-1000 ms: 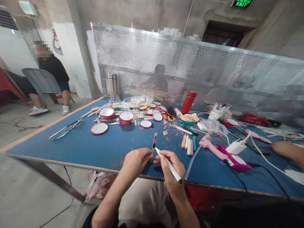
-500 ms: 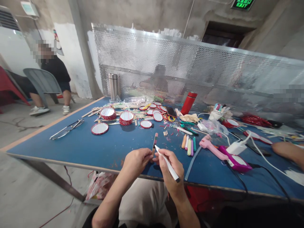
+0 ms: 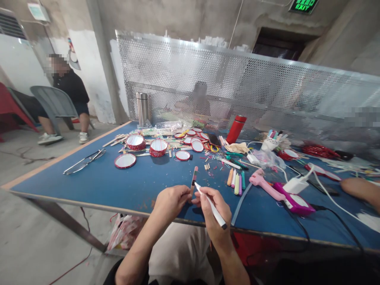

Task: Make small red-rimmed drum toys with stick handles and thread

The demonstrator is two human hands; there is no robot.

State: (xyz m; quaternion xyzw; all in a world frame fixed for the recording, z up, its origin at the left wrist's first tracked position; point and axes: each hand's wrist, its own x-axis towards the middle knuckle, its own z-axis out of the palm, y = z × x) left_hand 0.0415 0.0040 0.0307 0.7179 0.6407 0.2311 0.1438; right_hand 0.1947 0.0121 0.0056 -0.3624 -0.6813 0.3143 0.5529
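My left hand (image 3: 172, 201) pinches the lower end of a flat wooden craft stick (image 3: 194, 174), which points up and away from me over the table's front edge. Pink and dark patches of colour mark the stick. In my right hand (image 3: 216, 206) is a white marker pen (image 3: 218, 215) with a black end, gripped as for writing. Its dark tip meets the stick, or nearly so, around the stick's middle. Several capped coloured markers (image 3: 236, 183) lie side by side to the right of my hands.
On the blue table (image 3: 97, 180) are round red-rimmed pieces (image 3: 125, 160), wooden sticks (image 3: 118, 138), metal tongs (image 3: 84, 162), a red bottle (image 3: 236, 129) and steel flasks (image 3: 142, 109). A pink glue gun (image 3: 267, 186) and cables lie at right, near another person's arm (image 3: 360, 190).
The marker in my right hand has tipped slightly, its rear end moving a little right and down. My left hand and the stick stay nearly where they were.
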